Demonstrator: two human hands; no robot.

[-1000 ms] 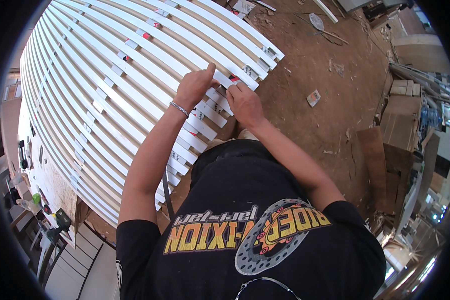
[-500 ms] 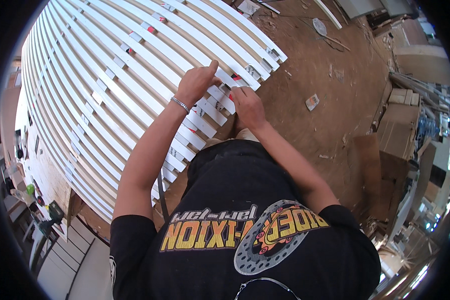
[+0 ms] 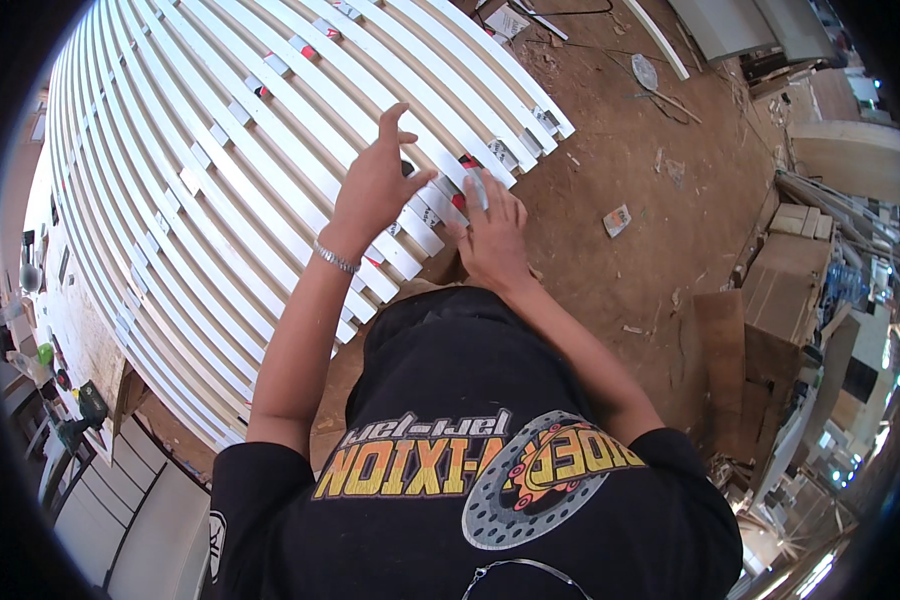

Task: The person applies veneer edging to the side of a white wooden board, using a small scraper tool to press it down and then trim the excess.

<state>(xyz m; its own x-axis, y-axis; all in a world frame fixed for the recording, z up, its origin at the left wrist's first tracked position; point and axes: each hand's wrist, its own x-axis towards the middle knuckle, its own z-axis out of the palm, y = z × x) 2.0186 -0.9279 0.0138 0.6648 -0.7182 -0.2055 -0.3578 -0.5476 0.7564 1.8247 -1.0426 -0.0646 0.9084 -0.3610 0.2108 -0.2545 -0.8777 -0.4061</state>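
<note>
Long white slats [image 3: 270, 170] lie side by side in a wide rack, with small spacer pieces [image 3: 240, 113] wedged in the gaps between them. Over the slats near their right-hand ends is my left hand [image 3: 370, 190], its index finger stretched out and thumb apart. A small dark patch shows between that thumb and the fingers; I cannot make out what it is. My right hand [image 3: 495, 235] rests at the slat ends, fingers spread over one end beside a red-and-grey spacer [image 3: 460, 200]. Neither hand grips anything that I can see.
Brown floor [image 3: 610, 290] with scraps and a small packet [image 3: 617, 220] lies to the right. Cardboard boxes [image 3: 790, 270] and stacked boards stand along the right side. At the left, a worktable [image 3: 80, 350] carries a cordless drill [image 3: 92, 403].
My right hand has gone from pinching at a slat end to spread fingers. The left hand has shifted slightly left and its fingers have opened wider.
</note>
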